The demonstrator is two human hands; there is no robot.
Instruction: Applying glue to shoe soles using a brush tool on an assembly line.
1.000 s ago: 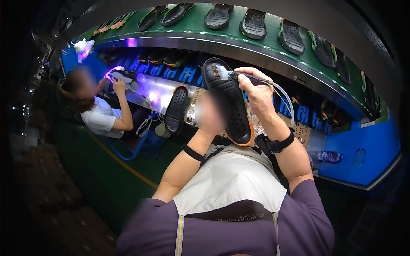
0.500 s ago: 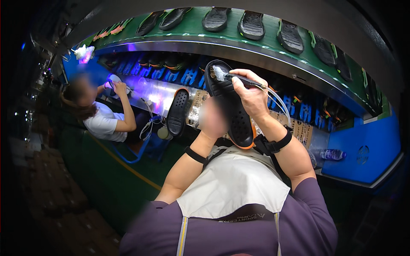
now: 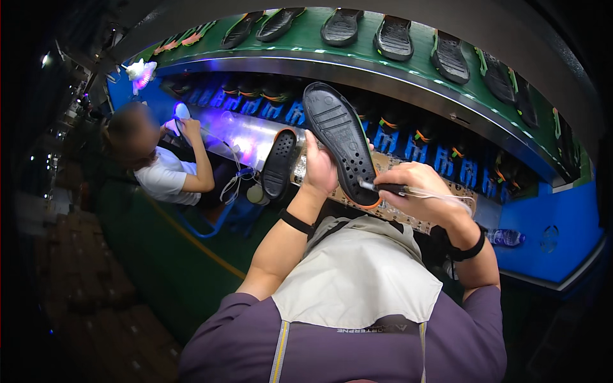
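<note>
My left hand (image 3: 322, 167) is closed around the left edge of a black shoe sole (image 3: 335, 124), thumb along its near side. The sole is tilted up over the bench, with ridges on its upper part, small round holes lower down and an orange rim at the bottom end. My right hand (image 3: 426, 191) grips a dark-handled brush (image 3: 391, 188) with a clear thin tube trailing from it. The pale brush tip is at the holed bottom end of the sole. A second black sole (image 3: 280, 163) with holes and an orange rim lies left of my left hand.
A patterned cardboard sheet (image 3: 410, 167) covers the bench in front of me. Behind it stand blue holders (image 3: 387, 142) with shoe parts. A green conveyor (image 3: 418, 37) carries several black soles above. At left, a person (image 3: 169, 166) works. A plastic bottle (image 3: 506, 238) lies at right.
The brush has moved from the upper end of the sole down to its lower end. My left hand has shifted from across the sole's middle to its left edge, and my view has turned slightly.
</note>
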